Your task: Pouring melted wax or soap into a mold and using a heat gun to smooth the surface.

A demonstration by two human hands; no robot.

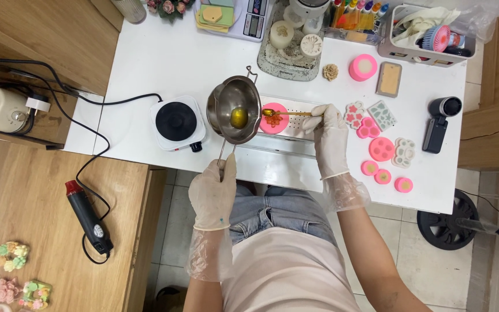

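My left hand (213,193), in a clear glove, grips the long handle of a small steel melting pot (235,110) held above the white table (163,63); a little yellow liquid lies at its bottom. My gloved right hand (330,136) holds a gold spoon (287,114) whose bowl, filled with amber liquid, hovers over a round pink mould (274,119). The mould rests on a white tray (295,107) right beside the pot.
A small white hot plate (177,122) stands left of the pot. Several pink and pale silicone moulds (381,149) lie to the right, with a black camera (439,122). A heat gun (90,219) rests on the wooden bench at left. Scale, bottles and a bin line the far edge.
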